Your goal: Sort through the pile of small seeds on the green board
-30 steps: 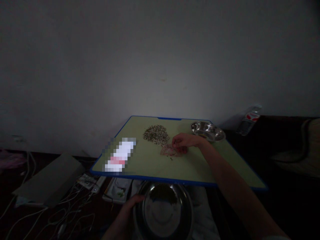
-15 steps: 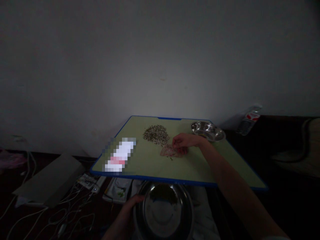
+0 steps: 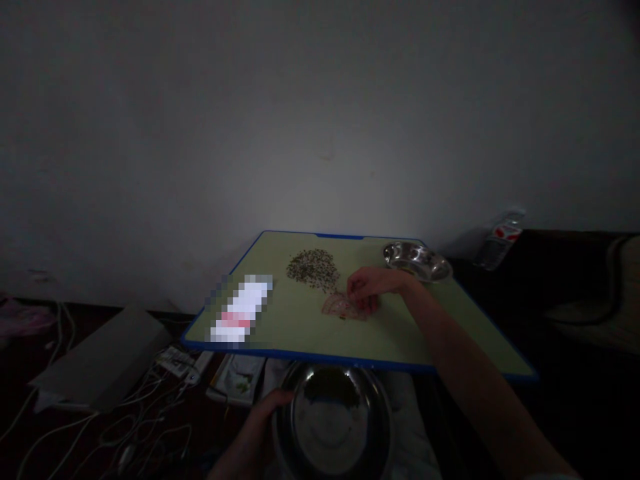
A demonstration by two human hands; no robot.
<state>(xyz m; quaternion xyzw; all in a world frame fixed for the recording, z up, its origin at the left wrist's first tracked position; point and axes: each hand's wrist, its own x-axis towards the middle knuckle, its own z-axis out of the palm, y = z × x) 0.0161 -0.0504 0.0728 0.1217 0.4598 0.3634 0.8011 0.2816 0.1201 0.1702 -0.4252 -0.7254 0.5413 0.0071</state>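
Observation:
My right hand (image 3: 365, 289) is closed on the straight side of a clear protractor (image 3: 339, 305) with reddish markings, held low over a green board (image 3: 295, 327) with a blue rim. A pile of small dark and pale seeds or grains (image 3: 311, 268) lies just behind and left of it, some trailing to the protractor's edge. My left hand (image 3: 267, 410) grips the left rim of a large shiny metal bowl (image 3: 330, 430) below the board's front edge. Dark material shows near the bowl's far side; whether it is contents or reflection I cannot tell.
A smaller metal bowl (image 3: 417, 262) stands at the board's back right. A blurred-out bright rectangle (image 3: 240, 313) is at the left. A plastic bottle (image 3: 500, 240) leans by the wall. Cables (image 3: 125, 427), a grey box (image 3: 105, 360) and a white tray (image 3: 237, 380) are at lower left.
My right hand and the protractor have shifted slightly right and toward me, partly over the few loose grains in front. The large bowl sits slightly farther right, still in my left hand.

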